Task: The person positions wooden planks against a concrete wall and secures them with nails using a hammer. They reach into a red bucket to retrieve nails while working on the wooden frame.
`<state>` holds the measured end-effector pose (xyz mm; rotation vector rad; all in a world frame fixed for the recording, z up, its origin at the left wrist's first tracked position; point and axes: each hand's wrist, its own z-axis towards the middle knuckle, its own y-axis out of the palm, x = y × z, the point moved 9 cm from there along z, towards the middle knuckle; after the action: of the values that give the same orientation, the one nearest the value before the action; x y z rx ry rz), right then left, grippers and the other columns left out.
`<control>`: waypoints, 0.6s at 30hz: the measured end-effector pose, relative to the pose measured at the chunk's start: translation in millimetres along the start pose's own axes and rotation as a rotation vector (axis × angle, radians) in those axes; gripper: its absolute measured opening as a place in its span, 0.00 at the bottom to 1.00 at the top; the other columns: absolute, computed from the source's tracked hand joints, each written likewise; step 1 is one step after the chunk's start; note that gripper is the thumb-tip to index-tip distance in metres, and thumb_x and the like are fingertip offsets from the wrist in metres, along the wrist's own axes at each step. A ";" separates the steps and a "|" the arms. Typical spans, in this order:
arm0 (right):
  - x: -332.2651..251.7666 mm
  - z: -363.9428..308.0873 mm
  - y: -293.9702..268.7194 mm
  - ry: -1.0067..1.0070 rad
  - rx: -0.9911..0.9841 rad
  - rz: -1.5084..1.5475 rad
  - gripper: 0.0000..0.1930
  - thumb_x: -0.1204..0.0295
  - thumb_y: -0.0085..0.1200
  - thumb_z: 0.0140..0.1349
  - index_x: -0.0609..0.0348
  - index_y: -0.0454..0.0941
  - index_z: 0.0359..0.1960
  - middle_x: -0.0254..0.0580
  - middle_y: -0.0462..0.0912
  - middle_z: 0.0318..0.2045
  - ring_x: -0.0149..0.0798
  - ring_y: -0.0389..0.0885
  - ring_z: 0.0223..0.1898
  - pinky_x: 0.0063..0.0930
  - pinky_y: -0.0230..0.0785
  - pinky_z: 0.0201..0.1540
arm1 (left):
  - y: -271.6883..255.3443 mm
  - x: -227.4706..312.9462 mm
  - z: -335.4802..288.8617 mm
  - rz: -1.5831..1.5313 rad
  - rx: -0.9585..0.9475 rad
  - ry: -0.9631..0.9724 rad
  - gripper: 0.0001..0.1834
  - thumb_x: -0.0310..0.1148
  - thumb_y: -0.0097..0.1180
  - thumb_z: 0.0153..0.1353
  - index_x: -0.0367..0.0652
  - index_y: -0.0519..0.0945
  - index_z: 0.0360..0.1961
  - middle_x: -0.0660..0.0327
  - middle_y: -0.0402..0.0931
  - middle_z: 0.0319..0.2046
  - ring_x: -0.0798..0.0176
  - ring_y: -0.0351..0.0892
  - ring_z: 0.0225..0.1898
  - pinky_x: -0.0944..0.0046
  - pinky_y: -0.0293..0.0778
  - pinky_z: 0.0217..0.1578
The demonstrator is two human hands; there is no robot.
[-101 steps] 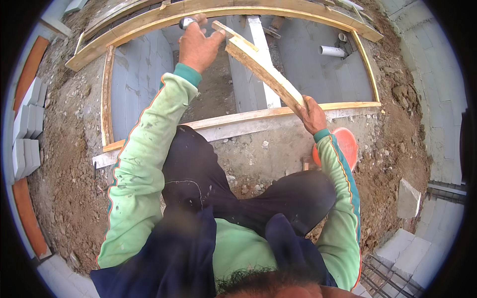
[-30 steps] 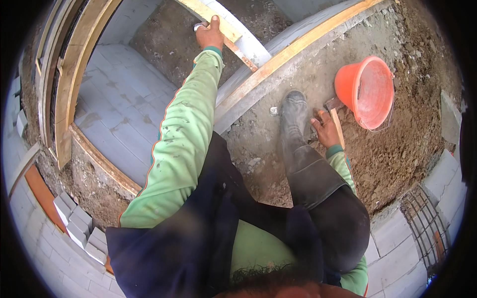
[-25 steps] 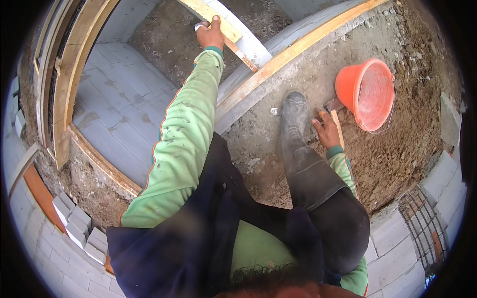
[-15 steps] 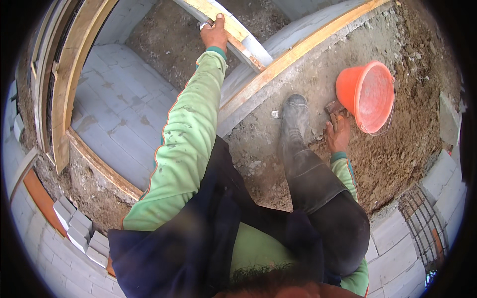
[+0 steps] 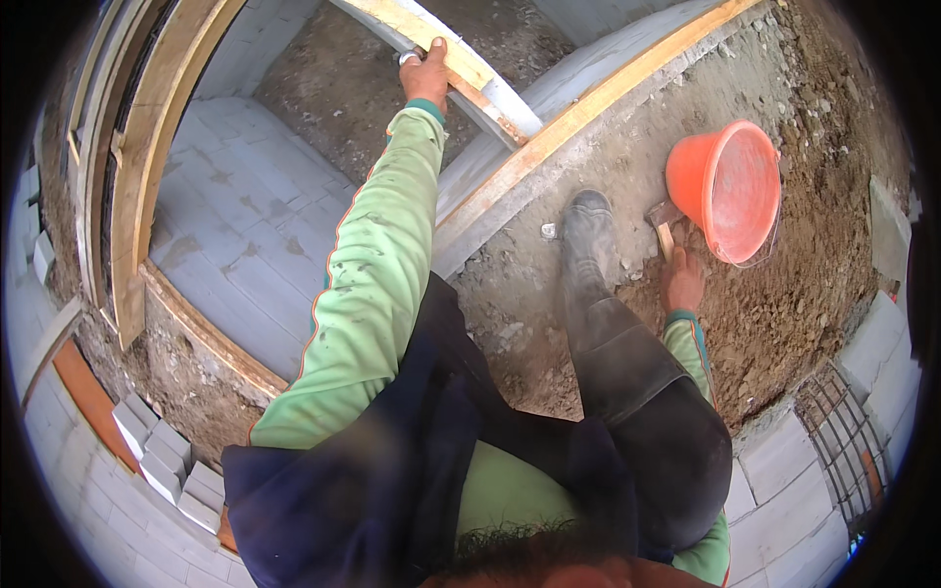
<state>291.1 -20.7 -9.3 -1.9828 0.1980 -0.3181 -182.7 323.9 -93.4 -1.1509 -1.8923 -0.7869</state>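
My left hand (image 5: pixel 424 74) is closed over the edge of a wooden board (image 5: pixel 431 31), its thumb lying on the top face. This board slants down to meet a long wooden plank (image 5: pixel 588 108) along the top of the grey block wall. Low by my right boot, my right hand (image 5: pixel 683 281) has its fingers wrapped round the wooden handle of a hammer (image 5: pixel 666 236). The hammer's dark head lies at the ground, just left of an orange bucket (image 5: pixel 691 181). That bucket is tipped on its side, its mouth facing right.
Grey block walls (image 5: pixel 245 206) enclose a dirt-floored pit beyond my left arm. Curved wooden boards (image 5: pixel 167 127) stand at the left. My boot (image 5: pixel 588 235) rests on packed soil. Loose blocks (image 5: pixel 167 446) lie lower left, and a steel bar mesh (image 5: pixel 845 421) is at right.
My right hand has gone from spread fingers beside the hammer to a grip on its handle, shifting slightly down and right. My left hand keeps hold of the board.
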 end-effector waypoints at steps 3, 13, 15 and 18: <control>3.3 4.4 7.0 0.013 -0.022 -0.010 0.25 0.67 0.60 0.59 0.49 0.72 0.59 0.42 0.78 0.50 0.51 0.76 0.55 0.54 0.70 0.51 | -7.4 -10.3 15.7 -0.013 0.009 0.085 0.29 0.44 0.63 0.67 0.31 0.72 0.59 0.58 0.81 0.38 0.66 0.78 0.29 0.64 0.67 0.22; 2.7 9.8 7.0 0.047 -0.073 0.056 0.25 0.68 0.57 0.61 0.48 0.71 0.62 0.49 0.79 0.50 0.55 0.79 0.52 0.54 0.72 0.53 | -9.2 -8.2 -0.9 -0.067 0.031 -0.042 0.36 0.42 0.62 0.68 0.28 0.65 0.68 0.51 0.78 0.51 0.60 0.80 0.47 0.59 0.75 0.42; -1.4 10.0 8.2 0.054 -0.084 0.096 0.25 0.68 0.57 0.61 0.49 0.71 0.62 0.52 0.79 0.50 0.58 0.79 0.52 0.53 0.72 0.53 | 0.7 5.8 -10.1 -0.128 -0.009 0.038 0.43 0.41 0.62 0.68 0.22 0.56 0.71 0.43 0.69 0.64 0.53 0.73 0.62 0.58 0.67 0.63; 9.4 8.0 15.4 0.063 -0.070 0.031 0.23 0.68 0.56 0.62 0.48 0.72 0.60 0.50 0.80 0.50 0.56 0.79 0.52 0.53 0.73 0.51 | 4.4 13.5 -20.2 -0.143 0.029 0.002 0.43 0.40 0.61 0.69 0.21 0.55 0.71 0.41 0.66 0.66 0.53 0.70 0.64 0.58 0.64 0.65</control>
<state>302.6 -22.9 -25.2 -2.0381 0.2833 -0.3588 -176.8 315.3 -71.0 -1.0054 -1.9948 -0.8341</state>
